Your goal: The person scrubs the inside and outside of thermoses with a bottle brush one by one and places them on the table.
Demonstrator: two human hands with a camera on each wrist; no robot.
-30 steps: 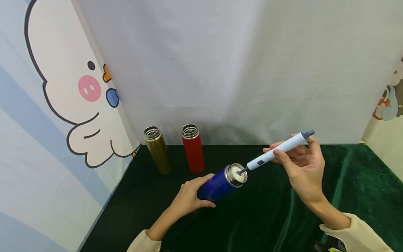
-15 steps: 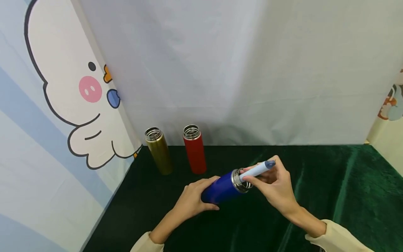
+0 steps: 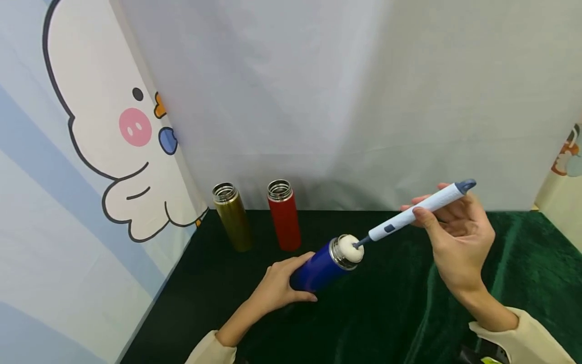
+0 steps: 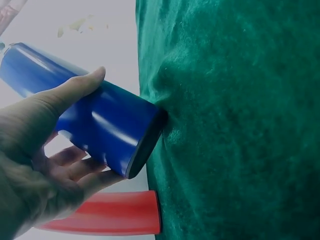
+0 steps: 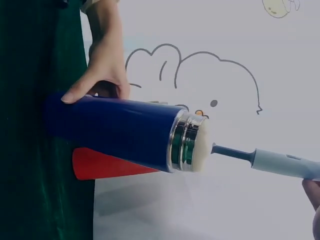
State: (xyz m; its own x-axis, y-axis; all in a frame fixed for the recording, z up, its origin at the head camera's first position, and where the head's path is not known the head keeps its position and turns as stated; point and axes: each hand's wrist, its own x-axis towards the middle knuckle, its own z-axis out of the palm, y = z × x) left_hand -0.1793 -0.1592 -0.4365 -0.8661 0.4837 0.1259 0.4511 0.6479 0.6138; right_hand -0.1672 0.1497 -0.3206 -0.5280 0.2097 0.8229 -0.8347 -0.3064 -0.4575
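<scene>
Tilted with its mouth up and to the right, a blue thermos bottle (image 3: 316,270) is gripped near its base by my left hand (image 3: 276,288). In the left wrist view, the thumb lies along one side of it and the fingers support the other. My right hand (image 3: 461,253) pinches the pale blue handle of a bottle brush (image 3: 409,218) between thumb and fingers. The white sponge head (image 3: 349,245) bulges out of the steel mouth, its inner part hidden in the bottle. In the right wrist view, the sponge (image 5: 202,150) fills the threaded neck.
A gold bottle (image 3: 234,222) and a red bottle (image 3: 285,222), both without lids, stand at the back left. Dark green cloth (image 3: 364,323) covers the table. A pale curtain (image 3: 345,101) hangs behind, and a cartoon-printed sheet (image 3: 91,212) is at the left.
The right hand pushed the brush deep into the blue bottle, then drew it back out up and to the right, so the sponge now shows at the mouth. The left hand stays nearly still.
</scene>
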